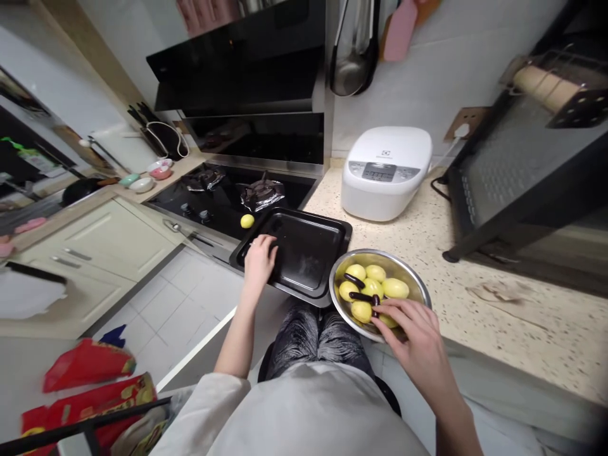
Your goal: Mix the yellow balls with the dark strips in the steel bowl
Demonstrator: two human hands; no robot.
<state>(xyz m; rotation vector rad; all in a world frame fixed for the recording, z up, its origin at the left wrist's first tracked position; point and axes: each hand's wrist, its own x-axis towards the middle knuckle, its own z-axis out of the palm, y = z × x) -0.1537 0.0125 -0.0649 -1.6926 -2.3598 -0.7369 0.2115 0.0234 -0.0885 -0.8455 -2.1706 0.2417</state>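
A steel bowl [418, 269] holds several yellow, rounded pieces that look like peeled potatoes [396, 288], with dark sausage-like pieces [361, 297] lying on top. My right hand [418, 329] reaches over the bowl's near right rim, thumb and fingertips pinched at a short dark sausage-like piece [375, 301]. To the left is a black baking tray [308, 253] with a bare bottom. Over its left side hovers or rests my left hand [260, 256], fingers loosely bent, thumb apart; whether it touches the tray is unclear. One yellow piece [247, 221] sits just beyond the tray's left corner.
Behind the tray is a gas hob [223, 196] with foil-lined burners. A white rice cooker [387, 171] stands on the speckled counter [498, 335], beyond the bowl. At the right is a large black-framed appliance [517, 190]. Small bowls [142, 185] stand left of the hob.
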